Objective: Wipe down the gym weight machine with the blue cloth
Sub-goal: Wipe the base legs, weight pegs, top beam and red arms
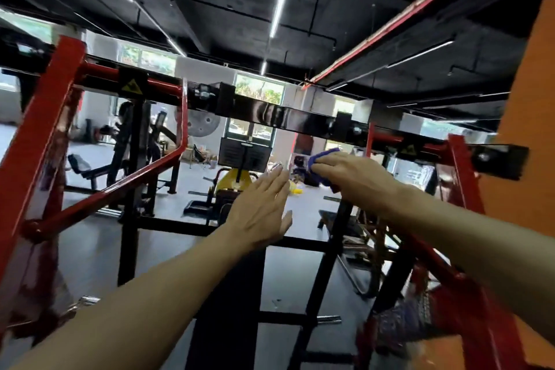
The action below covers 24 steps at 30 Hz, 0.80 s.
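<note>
The weight machine fills the view: a glossy black crossbar [270, 117] runs across the middle, with red frame arms on the left [39, 135] and right [462, 177]. My right hand [354, 174] holds the bunched blue cloth [322, 159] just below the crossbar's right part; whether the cloth touches the bar I cannot tell. My left hand [261, 210] is raised in front of me, fingers straight and together, holding nothing and touching nothing.
Black uprights and rungs [309, 294] of the machine stand below my arms. An orange wall [528, 135] is close on the right. Other gym machines, a yellow one [231, 180] among them, stand on the grey floor beyond. A person [124, 117] is at the far left.
</note>
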### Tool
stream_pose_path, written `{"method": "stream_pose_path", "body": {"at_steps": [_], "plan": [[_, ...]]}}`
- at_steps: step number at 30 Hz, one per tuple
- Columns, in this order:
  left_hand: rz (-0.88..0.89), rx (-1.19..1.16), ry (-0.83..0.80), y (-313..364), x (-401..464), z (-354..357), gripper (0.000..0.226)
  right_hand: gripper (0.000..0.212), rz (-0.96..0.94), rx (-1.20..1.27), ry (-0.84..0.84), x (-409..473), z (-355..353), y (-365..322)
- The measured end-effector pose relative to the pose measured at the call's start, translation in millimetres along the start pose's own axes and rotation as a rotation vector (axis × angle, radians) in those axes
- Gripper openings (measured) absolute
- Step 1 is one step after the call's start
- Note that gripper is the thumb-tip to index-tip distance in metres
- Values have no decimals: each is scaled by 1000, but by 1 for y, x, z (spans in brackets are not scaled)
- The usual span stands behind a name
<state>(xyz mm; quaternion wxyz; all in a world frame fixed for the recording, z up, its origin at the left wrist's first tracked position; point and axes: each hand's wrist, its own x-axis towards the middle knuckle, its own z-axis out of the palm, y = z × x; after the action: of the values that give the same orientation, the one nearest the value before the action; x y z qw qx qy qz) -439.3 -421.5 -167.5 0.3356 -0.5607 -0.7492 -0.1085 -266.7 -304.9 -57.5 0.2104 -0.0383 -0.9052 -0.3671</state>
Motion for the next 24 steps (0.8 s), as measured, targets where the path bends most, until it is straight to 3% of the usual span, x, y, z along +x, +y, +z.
{"method": "stream_pose_path", "body": {"at_steps": [8,14,19,24], "plan": [[151,-247,90,100,44,5,71,31,304,-203,-146,-95,-54,117],[246,-355,183,172,119,6,74,25,427,-302,-221,-131,-54,171],[253,-356,254,197,185,14,75,31,330,-410,-231,-121,-23,212],[174,-337,139,195,218,42,82,27,213,-516,-361,-71,40,258]]}}
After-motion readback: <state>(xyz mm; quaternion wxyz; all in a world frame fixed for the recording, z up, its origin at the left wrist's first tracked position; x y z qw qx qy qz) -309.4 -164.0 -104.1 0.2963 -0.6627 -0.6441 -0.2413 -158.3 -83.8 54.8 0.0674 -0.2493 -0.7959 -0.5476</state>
